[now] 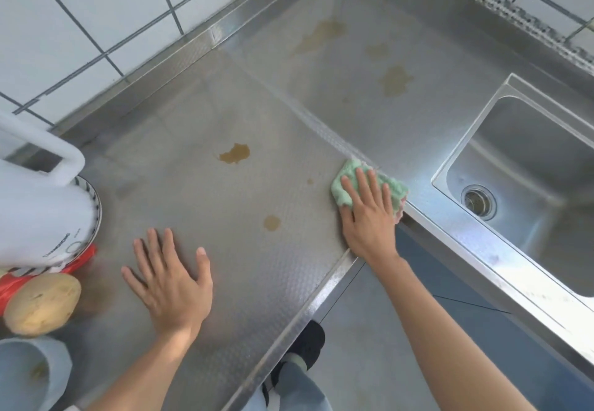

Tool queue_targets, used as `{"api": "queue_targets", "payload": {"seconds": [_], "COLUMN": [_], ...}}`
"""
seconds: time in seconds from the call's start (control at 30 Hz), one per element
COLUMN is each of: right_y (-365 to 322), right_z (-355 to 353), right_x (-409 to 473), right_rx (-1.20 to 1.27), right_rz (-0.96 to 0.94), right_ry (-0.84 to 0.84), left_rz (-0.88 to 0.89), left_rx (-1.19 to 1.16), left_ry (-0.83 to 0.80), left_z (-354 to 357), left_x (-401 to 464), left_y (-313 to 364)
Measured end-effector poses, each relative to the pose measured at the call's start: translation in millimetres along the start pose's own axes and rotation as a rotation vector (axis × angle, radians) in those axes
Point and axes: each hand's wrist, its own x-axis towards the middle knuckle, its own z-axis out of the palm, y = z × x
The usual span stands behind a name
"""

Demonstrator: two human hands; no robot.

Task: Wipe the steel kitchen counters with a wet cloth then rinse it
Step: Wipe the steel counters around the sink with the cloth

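Your left hand [170, 285] is flat and spread on the bench [180, 114], right hand [369, 214] pressing straight-fingered on the cloth [350, 171] by the bench's right edge, so you're mid-wipe, and I'd sweep left through those brown stains [234, 153] next.

Cloth [369, 185] on counter [199, 192], sink [530, 169] right.

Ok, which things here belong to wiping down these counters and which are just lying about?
Part of the job:
- green cloth, pressed flat under the right hand
- steel counter with brown stains
- sink, for rinsing
- left hand, resting flat on the counter

Just lying about:
- white jug
- potato
- red bag
- grey cup
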Motion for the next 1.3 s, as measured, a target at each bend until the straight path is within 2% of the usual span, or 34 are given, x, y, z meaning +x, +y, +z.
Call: {"api": "queue_targets", "payload": {"seconds": [0.07,0.17,0.3,0.37,0.43,0.53,0.6,0.63,0.77,0.9,1.0,1.1,1.17,1.3], "right_y": [-23,-37,1,30,54,73,61,48,-22,-65,-52,-15,2,-14], "right_z": [9,23,17,0,-16,-33,-36,-33,-7,18,23,7,-3,-4], "right_x": [-10,-57,-96,-77,-45,11,44,56,55,-27,-86,-82,-56,1], "right_rx": [0.003,0.01,-0.052,-0.102,-0.112,0.018,0.113,0.122,0.109,0.098,0.033,-0.051,-0.029,0.101], "right_rz": [-0.025,-0.224,-0.524,-0.561,-0.429,-0.043,0.14,0.174,0.026,-0.166,-0.366,-0.505,-0.429,-0.012], "right_ry": [0.013,-0.044,-0.203,-0.219,-0.189,-0.107,-0.115,-0.112,-0.069,-0.092,-0.173,-0.242,-0.231,-0.112], "left_rz": [0.0,0.003,0.001,0.003,0.008,0.01,0.006,0.002,0.012,0.016,0.012,0.008,0.007,0.016], "left_rx": [-0.002,-0.005,-0.018,-0.019,-0.018,-0.017,-0.011,-0.007,-0.004,-0.016,-0.012,-0.013,-0.015,0.002], "left_ry": [-0.001,-0.007,0.006,0.012,0.013,0.019,0.015,0.011,0.011,0.012,0.008,0.008,0.01,0.01], "left_z": [0,0,2,2,2,2,3,3,5,6,8,8,7,7], "left_x": [0,0,0,0,0,0,0,0,0,0,0,0,0,-1], "left_y": [0,-1,-2,-3,-3,-2,-3,-4,-4,-6,-7,-7,-5,-6]}}
